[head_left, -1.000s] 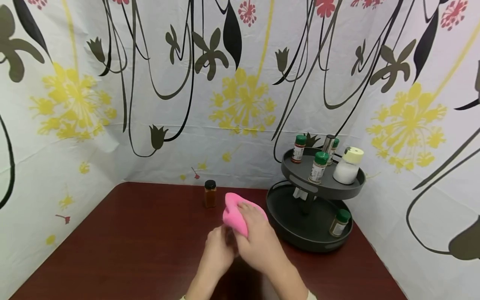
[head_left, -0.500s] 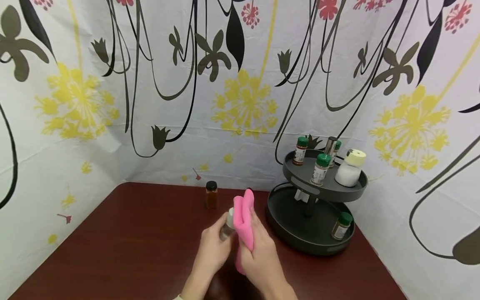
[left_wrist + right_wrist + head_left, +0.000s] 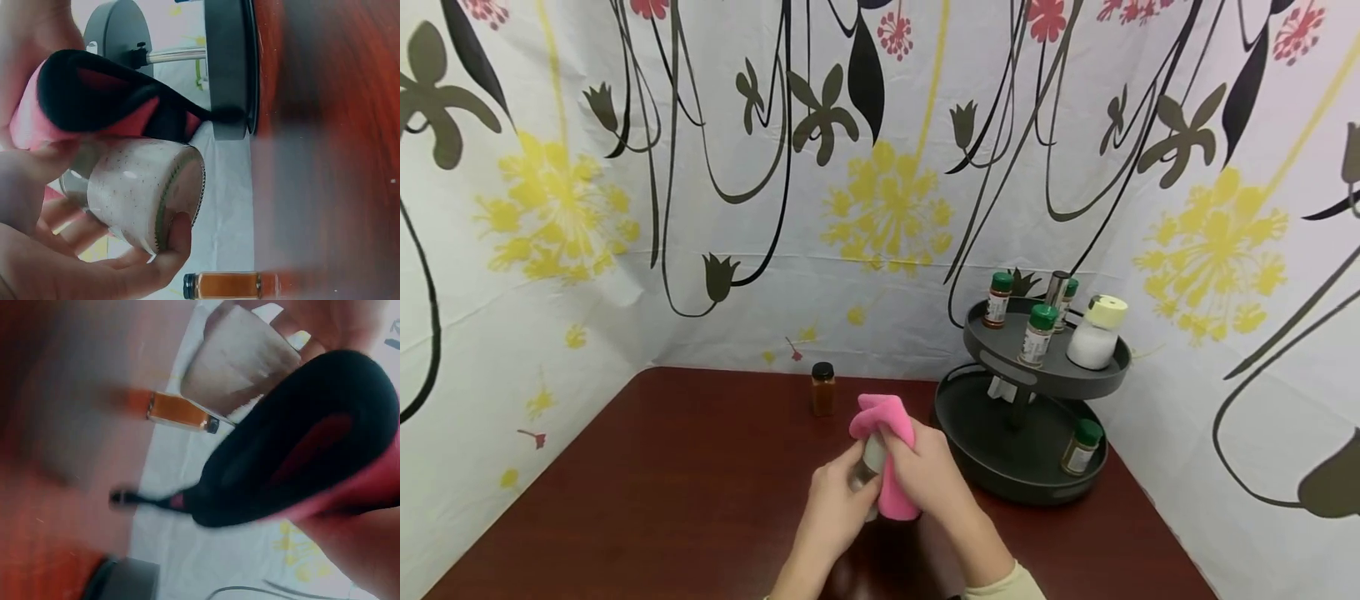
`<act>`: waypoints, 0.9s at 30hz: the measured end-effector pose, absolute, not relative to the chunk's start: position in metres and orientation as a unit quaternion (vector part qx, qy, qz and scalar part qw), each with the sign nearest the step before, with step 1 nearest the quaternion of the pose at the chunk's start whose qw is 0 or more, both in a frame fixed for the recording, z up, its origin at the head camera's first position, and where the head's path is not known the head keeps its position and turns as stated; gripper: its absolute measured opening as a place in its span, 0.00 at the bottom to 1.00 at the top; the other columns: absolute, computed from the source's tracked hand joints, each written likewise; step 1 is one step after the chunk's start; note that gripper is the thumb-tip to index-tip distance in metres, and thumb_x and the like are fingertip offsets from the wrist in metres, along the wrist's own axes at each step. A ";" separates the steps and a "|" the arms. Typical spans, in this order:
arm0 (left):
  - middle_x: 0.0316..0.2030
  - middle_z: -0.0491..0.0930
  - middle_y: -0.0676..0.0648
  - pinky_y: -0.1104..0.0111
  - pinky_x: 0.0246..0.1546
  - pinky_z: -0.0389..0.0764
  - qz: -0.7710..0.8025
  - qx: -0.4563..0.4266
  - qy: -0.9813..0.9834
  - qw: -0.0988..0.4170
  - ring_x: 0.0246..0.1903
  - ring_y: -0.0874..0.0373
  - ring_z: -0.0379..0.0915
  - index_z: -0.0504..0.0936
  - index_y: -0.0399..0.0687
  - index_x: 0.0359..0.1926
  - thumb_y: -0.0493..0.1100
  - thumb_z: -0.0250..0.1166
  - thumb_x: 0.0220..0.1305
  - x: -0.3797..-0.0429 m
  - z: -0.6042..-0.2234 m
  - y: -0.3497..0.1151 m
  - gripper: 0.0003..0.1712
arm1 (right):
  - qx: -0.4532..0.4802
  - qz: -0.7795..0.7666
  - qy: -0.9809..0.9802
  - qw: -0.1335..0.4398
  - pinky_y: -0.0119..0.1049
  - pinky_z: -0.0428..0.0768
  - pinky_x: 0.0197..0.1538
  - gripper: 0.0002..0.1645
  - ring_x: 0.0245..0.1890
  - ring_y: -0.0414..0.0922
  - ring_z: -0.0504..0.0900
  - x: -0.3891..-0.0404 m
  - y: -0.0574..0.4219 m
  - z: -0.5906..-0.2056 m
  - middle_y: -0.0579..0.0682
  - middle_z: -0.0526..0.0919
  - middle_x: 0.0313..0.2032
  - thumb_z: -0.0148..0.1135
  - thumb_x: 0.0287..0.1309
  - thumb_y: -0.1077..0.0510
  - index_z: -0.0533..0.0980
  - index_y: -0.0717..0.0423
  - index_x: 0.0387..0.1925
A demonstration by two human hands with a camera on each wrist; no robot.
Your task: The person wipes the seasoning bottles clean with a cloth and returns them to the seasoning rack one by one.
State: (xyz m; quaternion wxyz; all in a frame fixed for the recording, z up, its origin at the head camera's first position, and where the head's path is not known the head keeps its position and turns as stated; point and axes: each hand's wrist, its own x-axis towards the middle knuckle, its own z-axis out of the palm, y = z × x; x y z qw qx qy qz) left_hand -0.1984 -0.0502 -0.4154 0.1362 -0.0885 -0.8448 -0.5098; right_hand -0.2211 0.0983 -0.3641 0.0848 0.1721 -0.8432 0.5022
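My left hand (image 3: 835,504) holds a clear glass jar (image 3: 137,187) with pale, speckled contents. Its base tilts toward the left wrist camera, and a fingertip lies against that base. My right hand (image 3: 928,471) grips a folded pink cloth (image 3: 889,412) at the jar's upper end. Much of this cloth looks black in both wrist views, and a thin dark strip sticks out from it in the right wrist view. Cloth and fingers hide most of the jar's top.
A small brown-filled bottle (image 3: 823,392) with a black cap stands near the table's back edge. To the right, a two-tier dark turntable rack (image 3: 992,479) carries several green-capped spice bottles and a white shaker (image 3: 1093,343). Patterned fabric (image 3: 737,233) surrounds the table.
The jar, hidden at first behind the hands, has come into view in my left hand. The pink cloth has turned from upright folds to drape over the jar's upper end.
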 end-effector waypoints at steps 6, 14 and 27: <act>0.45 0.91 0.48 0.54 0.46 0.88 -0.491 -0.068 -0.850 0.176 0.45 0.54 0.88 0.86 0.61 0.61 0.40 0.73 0.66 -0.203 -0.415 -0.054 0.23 | 0.176 0.443 -0.865 0.158 0.53 0.79 0.72 0.28 0.72 0.43 0.78 -0.201 0.092 -0.379 0.41 0.76 0.74 0.60 0.77 0.54 0.74 0.37 0.75; 0.28 0.86 0.48 0.68 0.30 0.79 -0.456 -0.117 -0.857 0.207 0.29 0.62 0.76 0.85 0.46 0.34 0.26 0.65 0.58 -0.203 -0.414 -0.054 0.11 | 0.248 0.277 -0.900 0.226 0.58 0.70 0.78 0.32 0.74 0.56 0.76 -0.199 0.084 -0.367 0.59 0.79 0.71 0.64 0.69 0.56 0.74 0.63 0.71; 0.52 0.90 0.45 0.58 0.48 0.88 -0.525 -0.055 -0.833 0.166 0.49 0.53 0.86 0.86 0.56 0.64 0.43 0.76 0.65 -0.215 -0.410 -0.063 0.25 | 0.123 0.514 -0.844 0.097 0.52 0.81 0.68 0.23 0.65 0.38 0.82 -0.218 0.086 -0.375 0.33 0.82 0.67 0.56 0.80 0.44 0.73 0.18 0.70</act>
